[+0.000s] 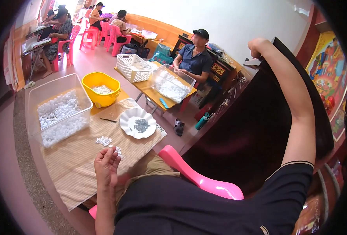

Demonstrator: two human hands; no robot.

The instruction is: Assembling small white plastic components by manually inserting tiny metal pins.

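Note:
My left hand [107, 166] is raised over the near edge of the cloth-covered table, its fingers curled together. Whether they pinch one of the small white plastic pieces [104, 141], which lie in little heaps right by the fingertips, is too small to tell. Beyond them sits a white scalloped plate [127, 129] with small grey pieces [142, 125] on it. Far out to the right, my right hand [257, 47] reaches over tall dark furniture [246, 129], bent at the wrist with fingers curled under. A pale flat thing [252, 62] shows just below that hand; contact is unclear.
A clear bin [88, 102] of white pieces and a yellow tub [88, 80] stand on the table. A thin dark stick [108, 120] lies nearby. Pink chair [204, 184] is beside me. Across, a person [197, 58] sits behind another clear bin [189, 78]; more people sit farther back.

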